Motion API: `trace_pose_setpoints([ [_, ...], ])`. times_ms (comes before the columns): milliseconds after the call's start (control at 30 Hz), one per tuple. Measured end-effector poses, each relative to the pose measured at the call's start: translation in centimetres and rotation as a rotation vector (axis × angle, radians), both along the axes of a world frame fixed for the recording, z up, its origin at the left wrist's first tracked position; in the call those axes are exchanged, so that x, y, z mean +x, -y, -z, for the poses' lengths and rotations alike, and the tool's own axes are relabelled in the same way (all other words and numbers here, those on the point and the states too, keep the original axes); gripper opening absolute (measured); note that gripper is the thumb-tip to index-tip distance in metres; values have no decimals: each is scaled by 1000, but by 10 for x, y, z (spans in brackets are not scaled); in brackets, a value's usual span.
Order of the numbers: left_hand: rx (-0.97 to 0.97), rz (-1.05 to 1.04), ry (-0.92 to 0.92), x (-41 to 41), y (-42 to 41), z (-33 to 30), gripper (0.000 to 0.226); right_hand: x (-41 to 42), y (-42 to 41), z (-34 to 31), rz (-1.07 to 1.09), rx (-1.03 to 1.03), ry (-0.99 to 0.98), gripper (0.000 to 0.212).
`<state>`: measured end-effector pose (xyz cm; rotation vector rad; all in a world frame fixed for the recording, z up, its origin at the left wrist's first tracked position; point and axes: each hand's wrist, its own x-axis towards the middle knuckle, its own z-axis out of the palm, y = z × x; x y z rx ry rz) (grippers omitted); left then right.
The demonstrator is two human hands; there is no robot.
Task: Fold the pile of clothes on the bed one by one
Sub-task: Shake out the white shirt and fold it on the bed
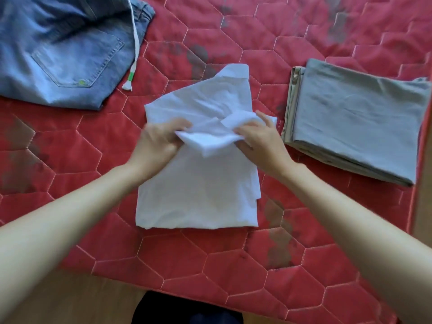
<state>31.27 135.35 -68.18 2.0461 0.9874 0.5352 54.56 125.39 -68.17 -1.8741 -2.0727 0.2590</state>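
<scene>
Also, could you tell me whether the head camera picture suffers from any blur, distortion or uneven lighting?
Head view: motion blur smears the jeans at top left and softens the left hand; the white shirt is bright enough that its folds partly wash out; wide-angle bending shows in the quilted red bed cover; light is soft, with no hard shadows or glare.

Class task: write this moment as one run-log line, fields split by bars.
step: folding shirt | left hand: grips flap | right hand: grips flap | folded: grey cloth | waiting: jeans
</scene>
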Motion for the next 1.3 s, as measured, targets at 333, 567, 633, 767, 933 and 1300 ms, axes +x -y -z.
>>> trace_pose_setpoints([
  [333,-787,-698,-8,-16,-75,51,30,20,-146,18,496,-242,-129,57],
  [567,-808,-715,155,-17,-61,48,44,-1,-83,39,797,-209,-478,75],
  [633,-833,-743,145,-18,-61,50,41,-8,-71,39,876,-161,-514,63],
  [767,-925,-745,173,-14,-66,48,23,-11,-62,37,997,-139,-575,26],
  [933,-858,-714,367,-9,-82,40,20,-8,-70,27,991,-24,-553,18],
  [1300,55,-473,-187,-14,-79,51,52,-42,-103,32,824,118,42,44],
])
